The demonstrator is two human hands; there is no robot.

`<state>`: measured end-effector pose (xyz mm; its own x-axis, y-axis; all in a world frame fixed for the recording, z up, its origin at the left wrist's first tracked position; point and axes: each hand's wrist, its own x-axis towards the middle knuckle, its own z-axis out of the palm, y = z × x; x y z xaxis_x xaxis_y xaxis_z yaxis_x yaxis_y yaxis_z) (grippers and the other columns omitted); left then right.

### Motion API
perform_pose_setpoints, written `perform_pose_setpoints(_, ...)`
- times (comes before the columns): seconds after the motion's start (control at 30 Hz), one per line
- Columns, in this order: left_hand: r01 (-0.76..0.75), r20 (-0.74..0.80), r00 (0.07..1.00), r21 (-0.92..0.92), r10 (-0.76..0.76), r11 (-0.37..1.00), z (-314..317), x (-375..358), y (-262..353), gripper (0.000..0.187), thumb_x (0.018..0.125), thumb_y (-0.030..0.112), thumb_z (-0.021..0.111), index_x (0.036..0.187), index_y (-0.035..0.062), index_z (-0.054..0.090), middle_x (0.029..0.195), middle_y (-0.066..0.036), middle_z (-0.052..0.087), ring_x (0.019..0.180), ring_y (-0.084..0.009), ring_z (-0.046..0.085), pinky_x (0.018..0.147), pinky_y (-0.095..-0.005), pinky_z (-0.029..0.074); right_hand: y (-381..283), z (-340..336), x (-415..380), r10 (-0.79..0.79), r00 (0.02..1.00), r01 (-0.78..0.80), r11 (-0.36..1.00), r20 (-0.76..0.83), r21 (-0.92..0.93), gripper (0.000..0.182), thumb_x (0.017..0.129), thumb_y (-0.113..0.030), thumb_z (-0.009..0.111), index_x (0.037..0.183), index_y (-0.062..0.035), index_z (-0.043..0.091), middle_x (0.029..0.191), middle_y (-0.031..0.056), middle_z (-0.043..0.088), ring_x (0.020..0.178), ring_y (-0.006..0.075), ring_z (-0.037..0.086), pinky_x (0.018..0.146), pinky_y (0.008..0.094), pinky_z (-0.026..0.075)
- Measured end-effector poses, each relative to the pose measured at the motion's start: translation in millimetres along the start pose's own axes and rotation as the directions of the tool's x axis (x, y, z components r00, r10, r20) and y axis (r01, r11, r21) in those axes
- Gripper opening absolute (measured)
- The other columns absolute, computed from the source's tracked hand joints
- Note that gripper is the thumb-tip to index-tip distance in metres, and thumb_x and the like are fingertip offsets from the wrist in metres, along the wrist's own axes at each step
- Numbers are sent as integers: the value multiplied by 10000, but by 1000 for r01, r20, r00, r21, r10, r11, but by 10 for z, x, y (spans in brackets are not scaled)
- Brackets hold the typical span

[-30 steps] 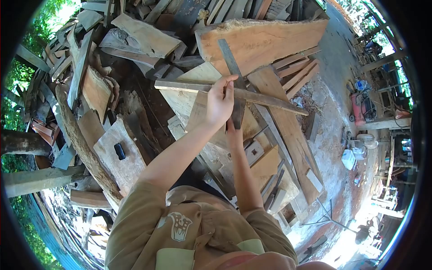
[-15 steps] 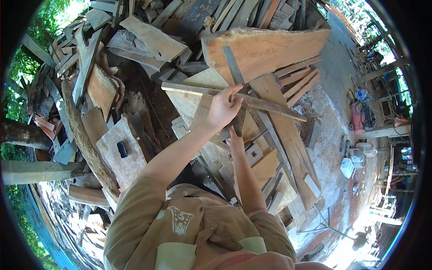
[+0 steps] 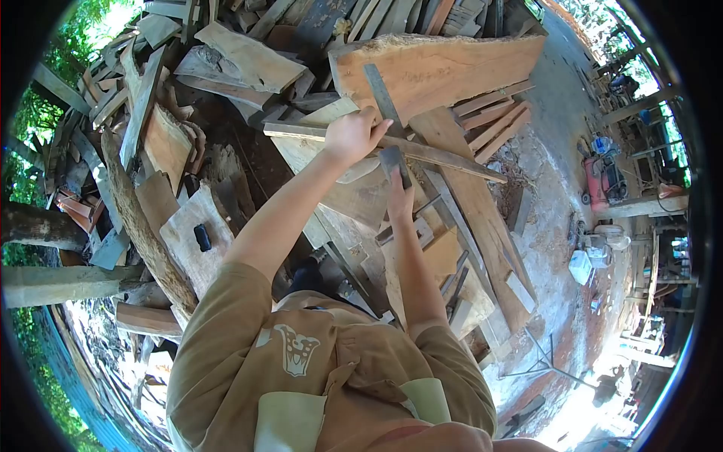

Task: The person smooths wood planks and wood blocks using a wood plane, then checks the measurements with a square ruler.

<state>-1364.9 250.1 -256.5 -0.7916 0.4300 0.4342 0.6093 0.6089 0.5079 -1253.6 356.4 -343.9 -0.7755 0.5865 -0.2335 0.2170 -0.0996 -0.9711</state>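
Note:
My left hand (image 3: 351, 137) is closed at the crossing of a long wooden strip (image 3: 452, 160) and a shorter grey strip (image 3: 382, 90), its thumb reaching to the right. It grips the long strip, though the fingertips are partly hidden. Just below and to the right, my right hand (image 3: 401, 199) holds a small dark flat block (image 3: 394, 164) upright, close to the long strip. Under both hands lie pale boards (image 3: 361, 197).
A thick live-edge slab (image 3: 444, 71) lies beyond the hands. A wide plank (image 3: 471, 218) slants down on the right. Scrap wood (image 3: 248, 60) is piled at the left and back. A black object (image 3: 202, 236) rests on a board. A red machine (image 3: 597, 181) stands far right.
My left hand has moved up and left, away from the dark block. My right hand has risen with the block, which now shows more fully.

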Motion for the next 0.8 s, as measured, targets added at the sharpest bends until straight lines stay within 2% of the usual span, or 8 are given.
perform_pose_setpoints(0.13,-16,-58,998,3,16,1000,32,-11,-90,351,808,368,550,658,56,488,560,-129,557,525,-316,571,451,-398,449,129,144,98,10,999,-9,999,-42,31,377,867,-322,493,950,40,555,839,60,558,779,128,479,713,258,397)
perform_pose_setpoints(0.2,-49,-53,997,12,49,999,44,6,-76,367,812,368,548,654,45,478,559,-145,550,520,-330,561,439,-407,436,9,265,-51,-319,945,326,939,-72,107,373,884,-308,469,975,46,539,821,71,543,783,126,465,711,265,400)
perform_pose_setpoints(0.3,-30,-38,999,-34,28,999,87,-2,48,315,818,318,554,682,40,493,590,-158,557,544,-342,564,467,-404,447,-160,397,-236,-197,979,189,971,45,144,366,897,-286,444,991,56,532,828,75,555,813,132,466,756,266,388)
perform_pose_setpoints(0.37,-64,-88,995,-276,41,959,125,7,128,244,823,246,557,738,24,501,626,-171,570,585,-349,574,507,-394,460,-14,467,-96,-315,949,305,934,23,188,359,893,-266,441,1014,61,529,883,128,594,874,179,515,806,284,388)
perform_pose_setpoints(0.43,-1,-13,1000,-276,-2,961,169,-85,278,210,824,213,555,772,17,499,638,-176,574,604,-353,578,521,-394,461,398,447,262,-695,719,622,644,0,-445,345,873,-252,460,1009,57,534,895,175,605,905,221,555,801,303,412)
perform_pose_setpoints(0.5,54,58,998,-265,-40,963,203,-89,320,180,826,179,552,806,9,497,650,-182,578,623,-357,582,535,-393,462,422,415,414,-612,791,545,711,-10,-444,348,854,-249,470,1008,56,539,911,227,595,941,249,559,799,321,424)
perform_pose_setpoints(0.6,68,10,998,-347,-69,936,236,-21,319,156,833,152,539,839,6,482,699,-201,589,672,-367,586,549,-401,459,275,332,609,-69,996,66,997,63,47,385,865,-260,446,1045,75,512,995,204,578,965,257,538,845,313,385)
perform_pose_setpoints(0.8,134,11,990,-359,-140,924,244,30,198,155,847,150,518,848,1,476,723,-204,590,699,-382,580,567,-407,459,-102,504,-8,-204,978,206,952,-29,227,327,881,-209,447,1042,72,495,955,127,571,888,160,522,770,254,400)
